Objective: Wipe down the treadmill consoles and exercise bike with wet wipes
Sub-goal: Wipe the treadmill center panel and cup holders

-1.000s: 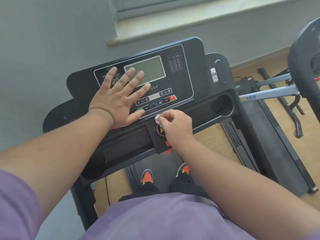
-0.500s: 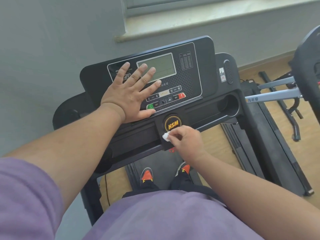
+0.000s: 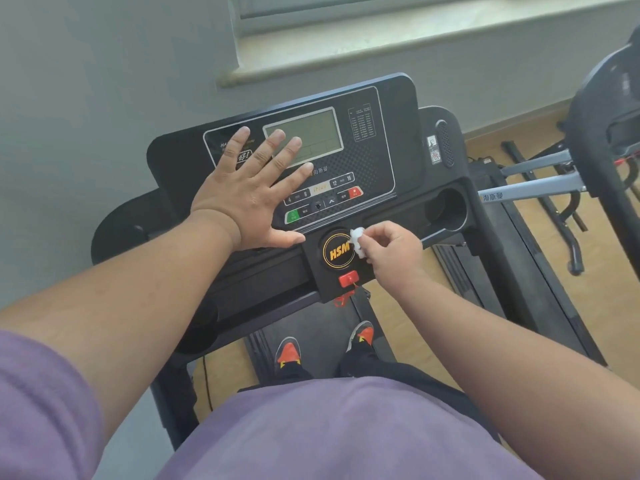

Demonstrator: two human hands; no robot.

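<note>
**My wipe is now on the round badge**

My right hand (image 3: 391, 249) pinches a small balled-up white wet wipe (image 3: 357, 242) between thumb and fingertips. A second ago the wipe was up by the bottom edge of the button panel. Then it slid down under the round HSM badge (image 3: 338, 251). Now it has come back up and touches the right edge of that badge. So I think I am rubbing around the badge in little strokes.

My left hand (image 3: 254, 188) has not moved off the treadmill console (image 3: 398, 133). It lies flat with the fingers spread wide, over the left side of the panel and the corner of the grey screen (image 3: 311, 135). It holds nothing. I think it is just steadying me.

The red safety key (image 3: 349, 278) sits just under the badge, and I should not knock it out.

The part under my left hand probably still needs a wipe. The dark machine at the right edge (image 3: 609, 133) also waits, so I think a lot of the job is left.
</note>
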